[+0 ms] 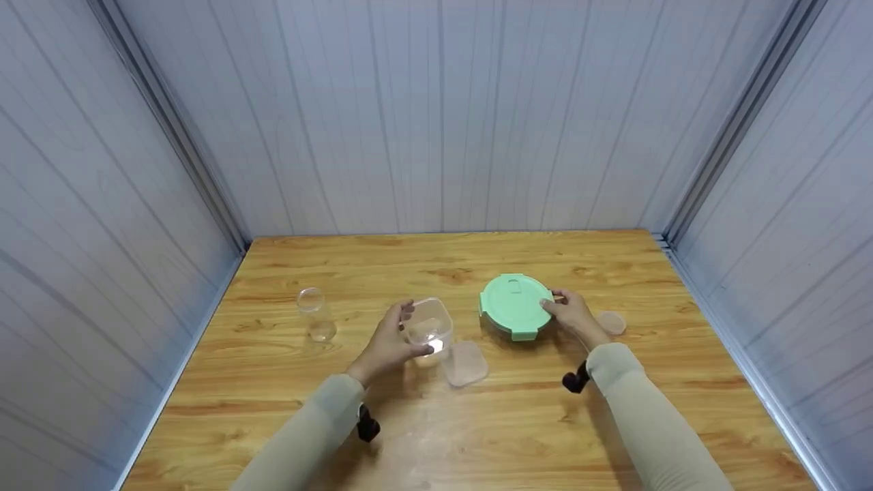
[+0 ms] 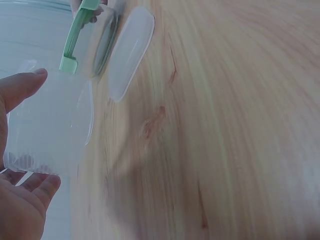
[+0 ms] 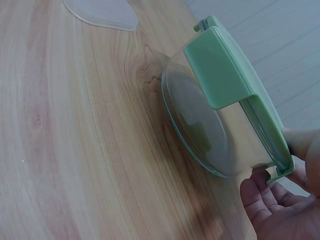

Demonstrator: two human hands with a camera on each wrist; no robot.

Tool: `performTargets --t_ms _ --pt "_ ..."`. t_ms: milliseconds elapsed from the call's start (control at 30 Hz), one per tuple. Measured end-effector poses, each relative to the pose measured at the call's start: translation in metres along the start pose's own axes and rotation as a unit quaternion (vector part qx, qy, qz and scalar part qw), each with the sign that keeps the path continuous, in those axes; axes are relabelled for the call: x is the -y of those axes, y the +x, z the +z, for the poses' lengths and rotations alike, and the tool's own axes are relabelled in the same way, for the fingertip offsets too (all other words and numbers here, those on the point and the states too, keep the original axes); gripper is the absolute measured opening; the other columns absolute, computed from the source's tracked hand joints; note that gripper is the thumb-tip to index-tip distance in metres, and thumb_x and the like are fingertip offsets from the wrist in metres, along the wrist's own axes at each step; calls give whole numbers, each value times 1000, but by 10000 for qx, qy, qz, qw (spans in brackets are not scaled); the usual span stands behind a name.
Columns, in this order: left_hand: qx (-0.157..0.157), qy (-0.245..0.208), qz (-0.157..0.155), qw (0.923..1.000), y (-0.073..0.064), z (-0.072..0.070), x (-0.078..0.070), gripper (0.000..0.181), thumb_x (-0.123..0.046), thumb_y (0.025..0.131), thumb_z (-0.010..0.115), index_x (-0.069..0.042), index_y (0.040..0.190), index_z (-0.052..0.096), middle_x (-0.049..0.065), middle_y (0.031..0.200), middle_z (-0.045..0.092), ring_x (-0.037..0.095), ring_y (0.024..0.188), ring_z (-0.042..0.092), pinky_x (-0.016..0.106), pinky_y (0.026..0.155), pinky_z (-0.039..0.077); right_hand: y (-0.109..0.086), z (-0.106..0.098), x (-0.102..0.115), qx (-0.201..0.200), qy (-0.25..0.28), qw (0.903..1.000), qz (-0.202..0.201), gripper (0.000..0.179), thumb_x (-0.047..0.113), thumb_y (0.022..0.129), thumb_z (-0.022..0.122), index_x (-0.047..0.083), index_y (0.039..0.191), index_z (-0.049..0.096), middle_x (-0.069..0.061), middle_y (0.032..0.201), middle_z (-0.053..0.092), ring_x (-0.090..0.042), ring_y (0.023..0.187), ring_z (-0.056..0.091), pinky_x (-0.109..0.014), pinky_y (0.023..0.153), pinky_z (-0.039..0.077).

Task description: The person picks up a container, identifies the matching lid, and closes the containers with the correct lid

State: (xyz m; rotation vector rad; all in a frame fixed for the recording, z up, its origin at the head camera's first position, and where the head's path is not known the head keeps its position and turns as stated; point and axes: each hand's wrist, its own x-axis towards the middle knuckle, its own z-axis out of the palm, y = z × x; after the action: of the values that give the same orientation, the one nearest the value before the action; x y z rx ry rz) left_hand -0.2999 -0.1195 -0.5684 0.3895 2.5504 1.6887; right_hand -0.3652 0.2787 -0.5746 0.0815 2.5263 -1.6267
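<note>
Pinching the green-lidded bowl (image 1: 513,301) edge-on, right hand (image 1: 576,319) prob wants it steady; left hand (image 1: 387,346) grips the clear tub (image 1: 431,329).

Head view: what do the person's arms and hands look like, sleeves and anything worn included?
Both arms wear long, plain, pale greyish-cream sleeves: the left sleeve and the right sleeve end at the wrists. A small black piece juts out at the left cuff and another at the right. The left hand and right hand wear no gloves.
</note>
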Motion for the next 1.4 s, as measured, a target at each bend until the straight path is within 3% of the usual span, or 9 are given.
performTargets --t_ms 267,867,1400 --pt "176 -47 302 9994 -7 6 -6 100 -4 80 95 6 160 37 32 159 47 52 148 45 65 125 38 -1 -1 2 111 -45 9999 62 57 20 113 56 -14 157 41 -36 155 48 -37 131 59 -32 98 55" --pt "700 -209 386 9966 -27 27 -20 100 -10 80 95 6 160 38 31 157 49 51 147 46 63 126 38 -2 0 3 67 27 9999 140 55 21 113 59 -11 155 45 -28 138 59 -21 111 64 -36 97 58" --pt "1013 -174 466 9936 -39 51 -30 102 -15 77 98 -2 161 41 21 154 54 39 144 52 57 124 42 -3 -2 4 107 117 9999 4 54 17 112 60 -15 152 45 -28 134 60 -21 108 63 -25 84 55"
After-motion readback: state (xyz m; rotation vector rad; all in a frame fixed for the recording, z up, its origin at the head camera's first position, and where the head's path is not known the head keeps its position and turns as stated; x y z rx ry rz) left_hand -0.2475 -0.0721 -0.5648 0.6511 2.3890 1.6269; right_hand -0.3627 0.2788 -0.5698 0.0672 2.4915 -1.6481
